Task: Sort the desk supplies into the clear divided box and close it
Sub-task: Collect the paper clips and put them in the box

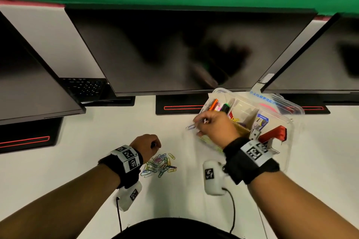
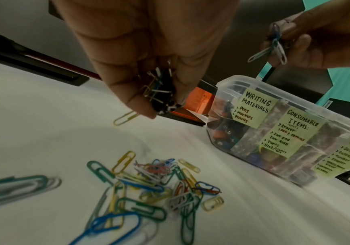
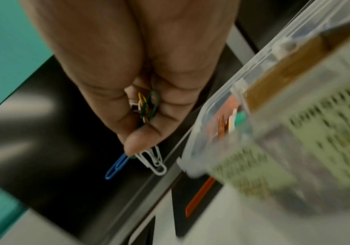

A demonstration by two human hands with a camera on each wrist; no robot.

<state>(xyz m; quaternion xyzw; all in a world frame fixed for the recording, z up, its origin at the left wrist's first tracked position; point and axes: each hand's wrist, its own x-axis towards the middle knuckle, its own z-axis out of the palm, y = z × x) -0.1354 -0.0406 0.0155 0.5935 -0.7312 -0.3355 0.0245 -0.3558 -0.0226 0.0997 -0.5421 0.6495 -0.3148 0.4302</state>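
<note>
A pile of coloured paper clips (image 1: pixel 159 165) (image 2: pixel 155 185) lies on the white desk. My left hand (image 1: pixel 149 145) (image 2: pixel 159 92) hovers just above it, fingers curled round a bunch of clips. My right hand (image 1: pixel 209 124) (image 3: pixel 142 126) is raised by the left end of the clear divided box (image 1: pixel 289 122) (image 2: pixel 230 92) (image 3: pixel 212 139), pinching several clips; blue and white ones (image 3: pixel 149 159) (image 2: pixel 274 48) dangle from the fingers. The box is open, with pens and markers (image 1: pixel 218 105), a red stapler (image 1: pixel 275 134) and a staple pack (image 1: pixel 261 122) inside. Yellow labels (image 2: pixel 255 109) mark its compartments.
Three dark monitors (image 1: pixel 184 48) stand along the back of the desk, their black bases (image 1: pixel 180 105) right behind the box. A keyboard (image 1: pixel 85 87) sits at the back left. The box's clear lid (image 1: pixel 279 101) lies tipped back behind it.
</note>
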